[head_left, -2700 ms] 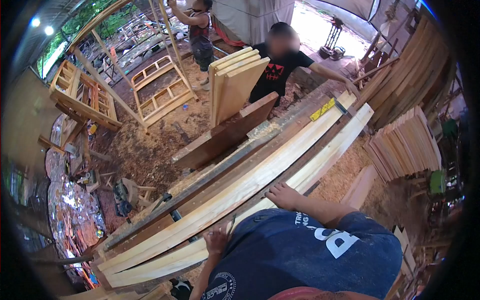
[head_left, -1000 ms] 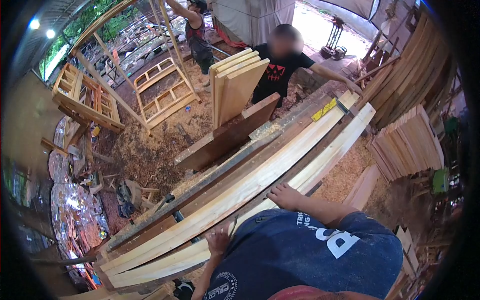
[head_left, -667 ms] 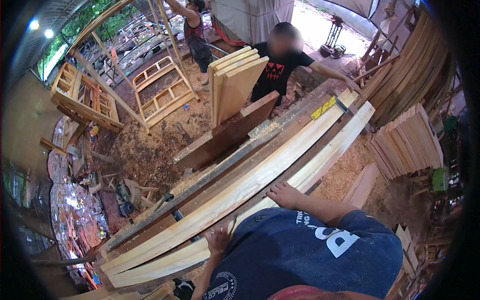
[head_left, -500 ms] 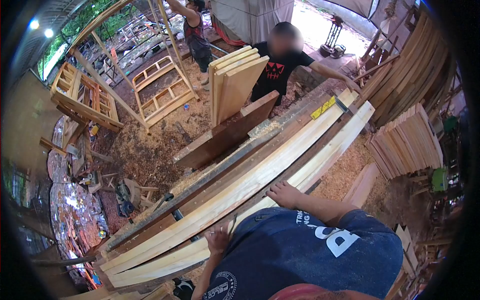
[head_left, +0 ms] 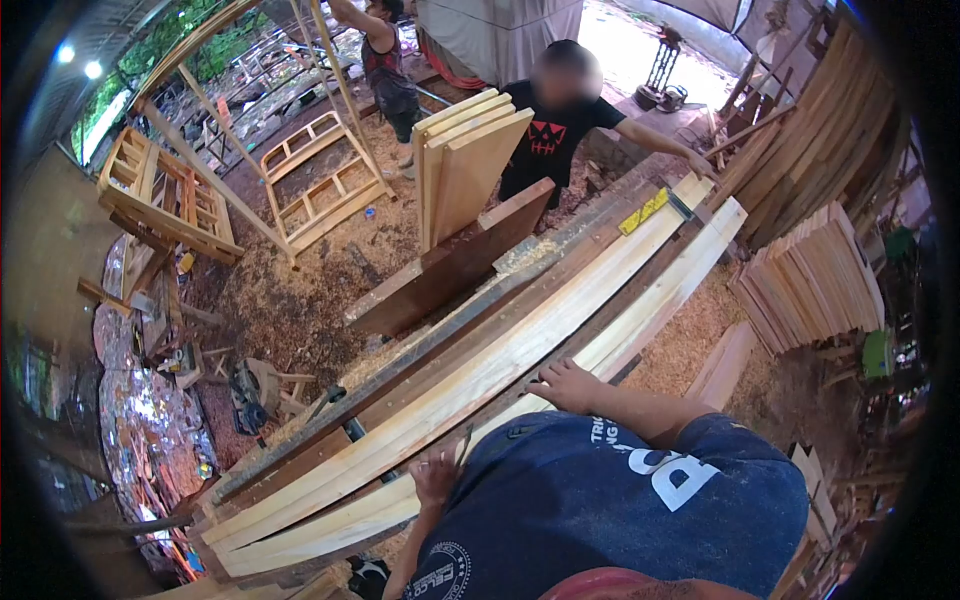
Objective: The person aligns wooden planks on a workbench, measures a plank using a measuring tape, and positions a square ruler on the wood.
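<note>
Two long pale wood boards (head_left: 500,345) lie side by side across the workbench, a dark gap between them. My left hand (head_left: 435,478) rests at the inner edge of the nearer board (head_left: 350,528), its fingers apart. A thin dark strip (head_left: 465,445) stands against its thumb side; whether the hand grips it I cannot tell. Flat on the nearer board, farther right, lies my right hand (head_left: 562,385) with fingers spread. My torso hides part of this board. At the far right end, a co-worker's hand (head_left: 700,165) touches the farther board near a yellow level (head_left: 643,212).
The co-worker (head_left: 548,130) stands across the bench beside upright planks (head_left: 470,165). Stacked panels (head_left: 812,280) and long leaning boards (head_left: 825,130) stand at the right. Wooden frames (head_left: 325,180) and another person (head_left: 385,70) are at the back left. A power tool (head_left: 255,395) sits by the bench.
The view has shifted slightly. Both my hands stay in place on the boards. The person at the back has turned the head a little.
</note>
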The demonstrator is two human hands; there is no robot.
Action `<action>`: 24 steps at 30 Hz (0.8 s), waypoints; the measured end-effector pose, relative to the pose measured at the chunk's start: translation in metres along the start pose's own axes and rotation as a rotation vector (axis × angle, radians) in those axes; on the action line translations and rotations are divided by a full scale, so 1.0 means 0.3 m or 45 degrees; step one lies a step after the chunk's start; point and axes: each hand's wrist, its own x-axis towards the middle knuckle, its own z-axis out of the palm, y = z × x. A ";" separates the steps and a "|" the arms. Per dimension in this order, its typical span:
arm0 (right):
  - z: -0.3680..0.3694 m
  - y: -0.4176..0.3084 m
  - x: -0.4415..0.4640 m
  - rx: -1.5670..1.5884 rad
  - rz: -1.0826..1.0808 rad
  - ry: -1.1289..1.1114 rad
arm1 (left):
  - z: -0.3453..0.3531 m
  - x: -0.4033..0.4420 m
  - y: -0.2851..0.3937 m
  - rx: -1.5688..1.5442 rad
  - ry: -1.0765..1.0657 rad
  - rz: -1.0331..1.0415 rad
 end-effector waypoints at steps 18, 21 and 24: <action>-0.007 -0.003 -0.003 0.021 0.004 -0.066 | -0.087 0.059 -0.001 -0.106 -0.190 -0.053; 0.008 -0.004 -0.002 -0.010 0.021 -0.072 | -0.087 0.051 0.007 -0.145 -0.215 -0.079; -0.003 0.004 -0.004 0.003 -0.009 -0.060 | -0.084 0.045 0.005 -0.161 -0.234 -0.091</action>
